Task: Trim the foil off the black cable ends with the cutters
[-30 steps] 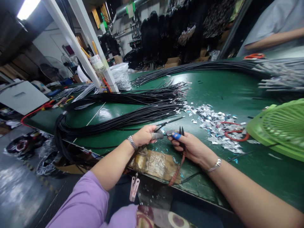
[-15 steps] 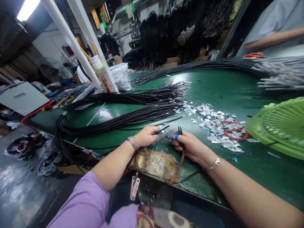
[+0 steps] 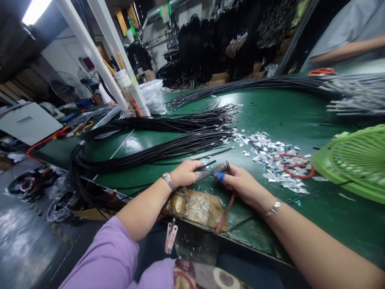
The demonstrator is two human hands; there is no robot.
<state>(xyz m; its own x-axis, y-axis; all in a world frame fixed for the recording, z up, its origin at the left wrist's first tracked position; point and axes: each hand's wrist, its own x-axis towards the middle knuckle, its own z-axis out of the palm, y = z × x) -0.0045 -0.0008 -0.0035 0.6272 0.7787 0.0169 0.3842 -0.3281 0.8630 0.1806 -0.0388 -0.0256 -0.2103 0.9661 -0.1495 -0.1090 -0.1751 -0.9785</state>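
My left hand (image 3: 185,172) is closed on the end of a thin black cable (image 3: 208,163), pinching it with a grey-capped finger. My right hand (image 3: 240,185) is closed around small black cutters (image 3: 227,168) with a reddish handle, and its blue-capped finger meets the left fingers at the cable end. Both hands hover just above the green table (image 3: 270,108) near its front edge. A large bundle of black cables (image 3: 156,150) lies just beyond my left hand.
A heap of silvery foil scraps (image 3: 270,156) and red-handled scissors (image 3: 296,172) lie right of the hands. A green fan (image 3: 357,160) sits at the right. More cable bundles (image 3: 255,83) stretch across the back. Another person's arm (image 3: 345,49) is at the top right.
The two hands have drawn slightly closer together and the cutters have tilted a little; the cable end stays pinched between them.
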